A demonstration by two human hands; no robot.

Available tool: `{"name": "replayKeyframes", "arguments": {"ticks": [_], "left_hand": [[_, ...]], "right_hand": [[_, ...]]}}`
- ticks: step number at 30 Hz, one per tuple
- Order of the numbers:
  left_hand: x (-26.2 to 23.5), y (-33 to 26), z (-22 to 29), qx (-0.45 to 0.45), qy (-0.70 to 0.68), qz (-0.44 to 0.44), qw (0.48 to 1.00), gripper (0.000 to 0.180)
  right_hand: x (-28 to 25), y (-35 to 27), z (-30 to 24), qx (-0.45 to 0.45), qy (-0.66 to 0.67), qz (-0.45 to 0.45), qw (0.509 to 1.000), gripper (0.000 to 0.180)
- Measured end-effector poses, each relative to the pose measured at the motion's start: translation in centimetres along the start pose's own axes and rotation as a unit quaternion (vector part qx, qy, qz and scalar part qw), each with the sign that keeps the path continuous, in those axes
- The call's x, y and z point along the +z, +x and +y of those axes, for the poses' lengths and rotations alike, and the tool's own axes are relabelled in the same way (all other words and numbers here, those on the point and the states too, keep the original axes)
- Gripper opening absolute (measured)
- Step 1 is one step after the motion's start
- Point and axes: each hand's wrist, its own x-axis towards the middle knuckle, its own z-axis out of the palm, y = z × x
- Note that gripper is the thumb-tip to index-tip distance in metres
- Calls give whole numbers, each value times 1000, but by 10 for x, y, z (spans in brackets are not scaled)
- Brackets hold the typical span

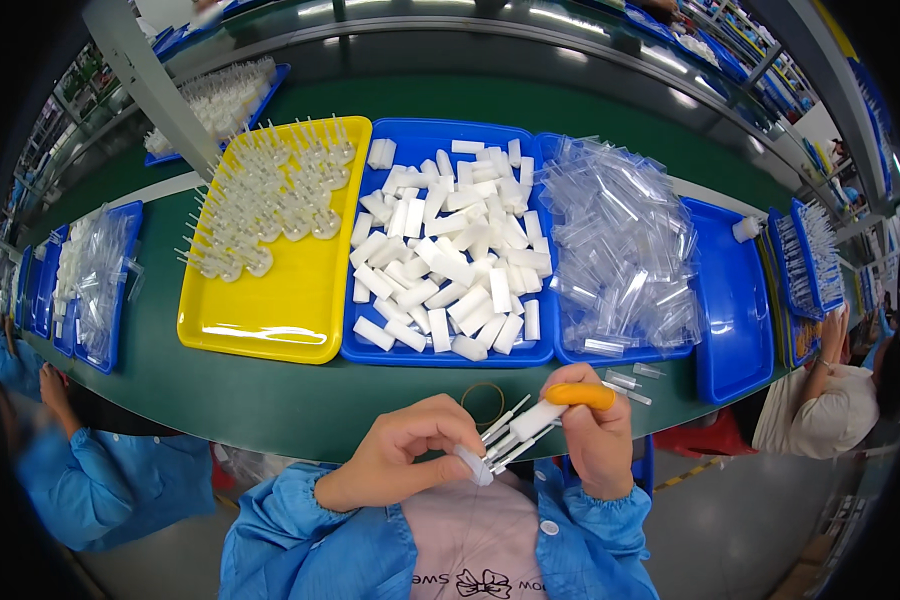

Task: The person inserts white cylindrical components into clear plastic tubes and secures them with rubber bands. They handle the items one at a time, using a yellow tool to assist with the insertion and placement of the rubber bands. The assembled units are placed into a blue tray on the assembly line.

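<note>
You wear a bright blue jacket (375, 560), open at the front over a pale pink shirt (470, 535). Its left sleeve (280, 520) and right sleeve (605, 540) are loose and creased, gathered into ruffled cuffs (611, 507) at your wrists. A round white button (548, 527) stands out on the jacket's right front edge, with a smaller-looking one above it. Your shirt bears a black outlined bow (483, 583) with dark lettering (430, 578) to either side. A smooth orange finger cot (582, 396) sheathes one digit of your right hand (602, 450).
</note>
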Motion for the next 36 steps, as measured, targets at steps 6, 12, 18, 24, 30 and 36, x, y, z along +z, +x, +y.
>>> {"name": "replayKeyframes", "arguments": {"ticks": [6, 12, 18, 24, 30, 36], "left_hand": [[-4, 1, 1, 63, 211, 28, 975, 22], [-1, -7, -4, 145, 338, 56, 928, 23], [-3, -9, 1, 203, 371, 76, 903, 22], [-18, -9, -10, 67, -44, 202, 976, 24], [-24, -6, -8, 72, -66, 245, 964, 23], [-29, -14, -6, 157, 77, 204, 963, 19]], "right_hand": [[5, 0, 0, -2, -38, -74, 997, 16], [14, -1, -2, 69, -102, -79, 989, 9], [16, 18, -15, 26, -224, -160, 961, 18], [33, 71, -14, -230, -566, -52, 790, 31], [25, 98, 12, -256, -726, -42, 637, 31], [22, 84, -7, -110, -357, -8, 928, 20]]}}
